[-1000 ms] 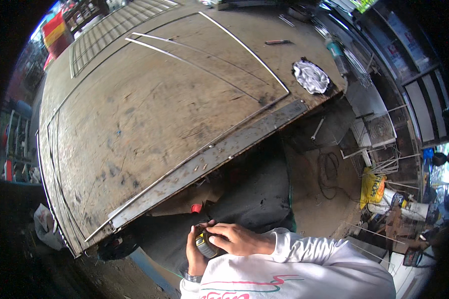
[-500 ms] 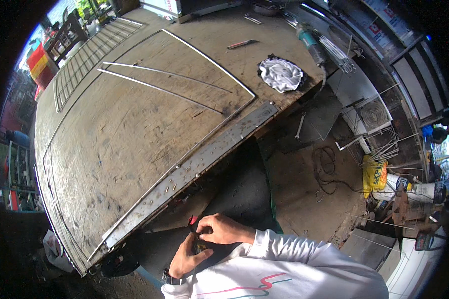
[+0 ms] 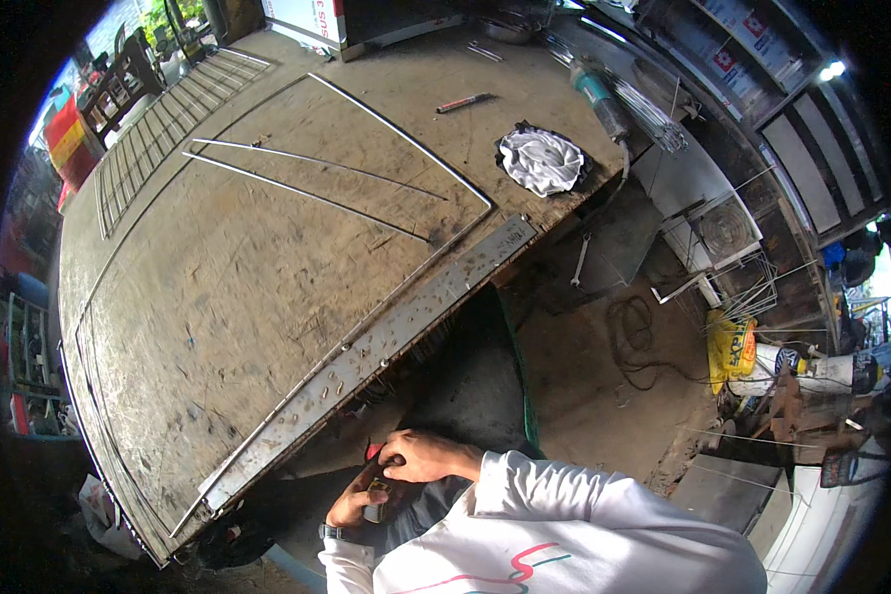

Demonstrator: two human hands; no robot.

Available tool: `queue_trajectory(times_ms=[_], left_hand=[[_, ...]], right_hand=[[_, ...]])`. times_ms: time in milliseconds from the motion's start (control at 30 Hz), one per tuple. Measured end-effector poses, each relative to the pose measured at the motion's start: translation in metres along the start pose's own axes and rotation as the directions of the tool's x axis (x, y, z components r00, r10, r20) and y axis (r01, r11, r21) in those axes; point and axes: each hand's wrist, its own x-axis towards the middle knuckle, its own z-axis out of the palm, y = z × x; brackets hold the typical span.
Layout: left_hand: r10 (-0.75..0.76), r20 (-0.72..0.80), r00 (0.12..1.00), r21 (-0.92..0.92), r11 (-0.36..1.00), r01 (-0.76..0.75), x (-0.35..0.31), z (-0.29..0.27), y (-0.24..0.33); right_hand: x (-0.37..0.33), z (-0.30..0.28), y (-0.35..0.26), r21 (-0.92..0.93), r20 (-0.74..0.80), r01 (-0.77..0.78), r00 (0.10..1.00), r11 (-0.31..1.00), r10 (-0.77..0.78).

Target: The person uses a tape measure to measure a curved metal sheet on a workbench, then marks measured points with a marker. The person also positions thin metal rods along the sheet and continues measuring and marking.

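Both hands are close together in front of my body, below the workbench's near edge. My left hand [image 3: 346, 507] is closed around a small boxy yellow and dark tape measure [image 3: 377, 497]. My right hand [image 3: 434, 458] is held just above it, fingers bent and pinched near the top of the left hand. A small red piece [image 3: 373, 450] shows beside the right fingertips; whether they grip it is hidden. Dark trousers [image 3: 428, 513] lie beneath the hands.
On the wooden workbench [image 3: 208, 317] lie a perforated-looking metal strip [image 3: 366, 346] along the near edge, thin bent rods [image 3: 307, 191], a red pen-like tool [image 3: 462, 102], a bunched white cloth [image 3: 542, 160] and a teal angle grinder [image 3: 594, 91]. A wrench [image 3: 581, 259] and cable [image 3: 632, 342] lie lower right.
The head view has shifted slightly. My left hand has turned, so more of the tape measure's case shows. Both hands stay together, the right one still bent over the left.
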Motion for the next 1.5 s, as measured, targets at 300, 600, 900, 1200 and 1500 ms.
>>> queue_trajectory(times_ms=[300,600,900,1200,1500], left_hand=[[0.048,-0.010,0.999,0.082,0.996,-0.047,0.000,0.003,0.003],[-0.082,-0.134,0.988,0.104,0.990,0.096,0.011,-0.006,0.003],[-0.043,-0.298,0.954,-0.108,0.994,0.011,0.011,0.005,-0.009],[-0.049,-0.414,0.909,-0.309,0.947,-0.090,-0.007,-0.028,-0.046],[0.017,-0.471,0.882,-0.284,0.944,-0.170,0.004,-0.008,-0.022]], right_hand=[[0.004,0.004,0.006,-0.071,-0.033,0.060,0.997,0.996,-0.063],[0.043,0.019,0.033,0.064,0.201,0.153,0.966,0.986,-0.163],[0.082,0.045,0.079,0.290,0.133,-0.073,0.990,0.954,0.036],[0.085,0.044,0.084,0.403,0.081,-0.052,0.997,0.914,0.021],[0.087,0.045,0.077,0.368,0.107,-0.113,0.991,0.923,0.078]])
